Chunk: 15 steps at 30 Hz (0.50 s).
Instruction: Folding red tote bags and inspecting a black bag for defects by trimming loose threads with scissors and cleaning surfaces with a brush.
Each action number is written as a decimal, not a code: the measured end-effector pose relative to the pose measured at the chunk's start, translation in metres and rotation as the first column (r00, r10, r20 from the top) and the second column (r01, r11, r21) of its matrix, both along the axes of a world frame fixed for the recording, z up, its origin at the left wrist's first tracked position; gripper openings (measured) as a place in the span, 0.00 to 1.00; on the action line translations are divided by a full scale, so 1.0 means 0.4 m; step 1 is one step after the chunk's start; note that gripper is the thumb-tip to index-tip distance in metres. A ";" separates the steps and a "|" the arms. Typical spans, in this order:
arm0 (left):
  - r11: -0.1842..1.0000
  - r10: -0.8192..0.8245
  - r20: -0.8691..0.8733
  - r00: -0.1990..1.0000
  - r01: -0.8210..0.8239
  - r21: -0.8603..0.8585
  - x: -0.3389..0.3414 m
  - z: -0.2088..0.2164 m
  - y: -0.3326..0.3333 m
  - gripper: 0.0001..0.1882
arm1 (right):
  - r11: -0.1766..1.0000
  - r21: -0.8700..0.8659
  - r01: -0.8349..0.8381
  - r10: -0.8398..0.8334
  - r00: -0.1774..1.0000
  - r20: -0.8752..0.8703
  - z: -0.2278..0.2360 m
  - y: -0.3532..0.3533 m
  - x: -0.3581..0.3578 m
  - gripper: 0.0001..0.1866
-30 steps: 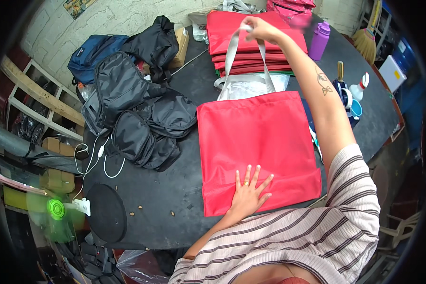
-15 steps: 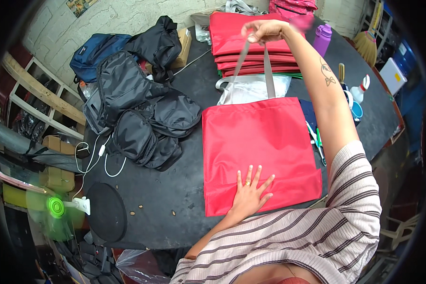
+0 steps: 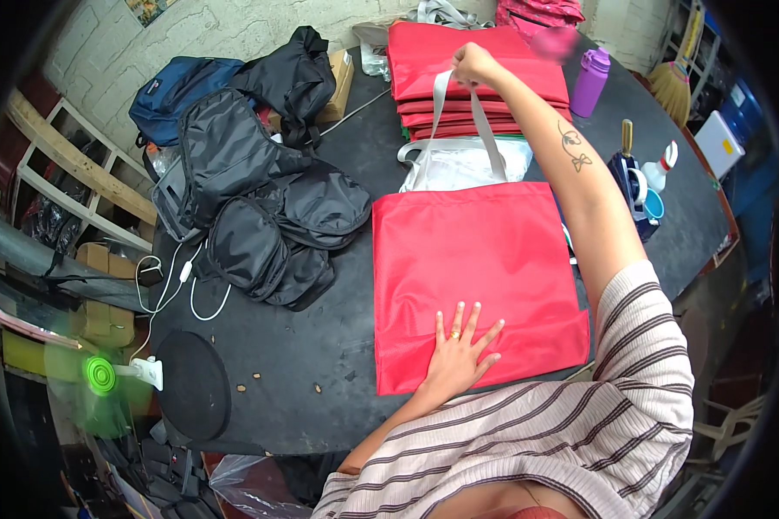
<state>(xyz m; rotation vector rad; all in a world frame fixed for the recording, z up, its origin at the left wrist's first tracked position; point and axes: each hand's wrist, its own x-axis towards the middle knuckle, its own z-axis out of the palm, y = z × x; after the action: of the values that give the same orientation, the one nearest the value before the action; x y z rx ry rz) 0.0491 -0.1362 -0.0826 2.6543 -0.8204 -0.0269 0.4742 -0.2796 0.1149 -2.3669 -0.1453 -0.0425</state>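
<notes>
A red tote bag (image 3: 485, 251) lies flat in front of me on the dark table. My left hand (image 3: 461, 353) presses on its lower part, palm down with the fingers spread. Beyond the bag's top edge, my right hand (image 3: 476, 67) is closed round the top of its grey strap handle (image 3: 486, 134), which is drawn up in a loop. Behind the strap sits a clear plastic packet (image 3: 515, 157) with pale contents. A pile of folded red bags (image 3: 424, 59) stands at the far side, partly behind my right hand.
Black backpacks (image 3: 234, 164) and a blue bag (image 3: 177, 95) are heaped on the left. A green clip fan (image 3: 101, 376) is at the left edge. To the right stand a purple bottle (image 3: 590, 85), a spray bottle (image 3: 658, 173) and a dark tool holder (image 3: 625, 177).
My right hand has shifted slightly left and its fingers have closed more tightly round the strap. The right forearm swung left with it. The left hand stays in place.
</notes>
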 end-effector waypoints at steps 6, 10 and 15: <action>1.000 -0.009 0.002 1.000 0.009 -0.006 0.000 0.006 0.003 0.32 | 0.846 0.095 -0.524 0.391 0.490 -0.779 -0.016 -0.013 -0.004 0.14; 1.000 -0.010 0.012 1.000 0.010 -0.011 0.000 0.007 0.004 0.32 | 0.223 0.971 -0.083 0.740 0.663 -0.113 -0.034 -0.045 0.000 0.10; 1.000 -0.005 0.005 1.000 0.005 -0.016 0.000 0.005 0.003 0.32 | 0.829 -0.360 -0.429 0.407 0.903 -0.137 -0.172 -0.003 0.001 0.13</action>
<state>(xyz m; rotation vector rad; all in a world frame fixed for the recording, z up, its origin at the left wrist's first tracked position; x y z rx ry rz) 0.0492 -0.1350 -0.0805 2.6386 -0.8249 -0.0146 0.4746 -0.2809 0.0462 -2.6651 -0.7034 0.2893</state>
